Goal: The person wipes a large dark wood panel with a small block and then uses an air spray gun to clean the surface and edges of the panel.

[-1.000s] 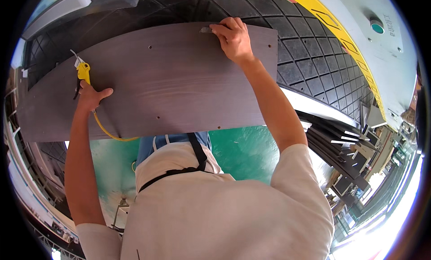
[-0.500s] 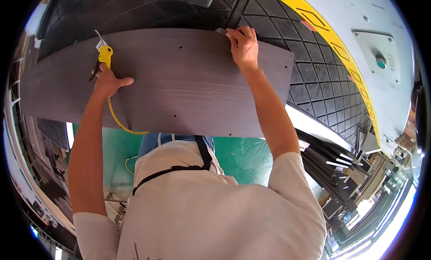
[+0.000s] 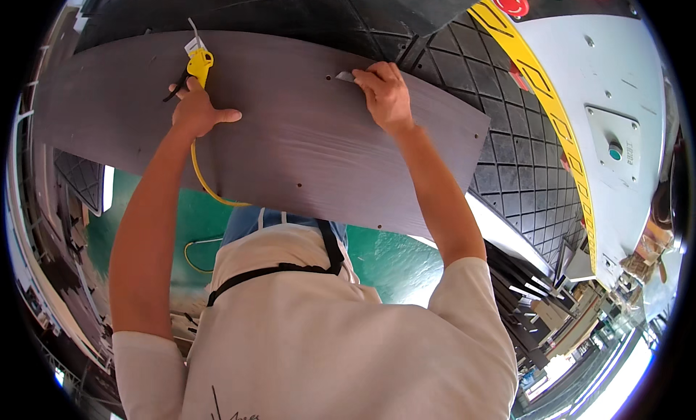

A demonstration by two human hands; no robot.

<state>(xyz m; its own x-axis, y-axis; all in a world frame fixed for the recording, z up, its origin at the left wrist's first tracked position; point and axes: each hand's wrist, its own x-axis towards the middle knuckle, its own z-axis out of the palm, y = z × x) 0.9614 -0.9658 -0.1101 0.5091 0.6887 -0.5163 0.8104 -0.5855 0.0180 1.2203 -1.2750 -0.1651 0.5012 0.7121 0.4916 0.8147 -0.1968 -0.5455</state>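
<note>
A dark brown wood-grain panel with several small drilled holes lies in front of me. My left hand rests over its left part, fingers closed round a yellow air blow gun with a thin nozzle pointing away from me. The thumb sticks out to the right. A yellow hose runs from the gun toward the panel's near edge. Over the far right part, my right hand pinches a small flat grey metal blade. Its tip is beside a hole; whether it touches the panel I cannot tell.
Beneath and beyond the panel is a black grid-patterned work surface. A light grey machine housing with a yellow strip and a red push button stands at the right. Dark strips are stacked at lower right, above a green floor.
My right hand and the blade have come from the panel's far edge inward, close to a hole. The left hand keeps hold of the blow gun. The whole view has turned slightly.
</note>
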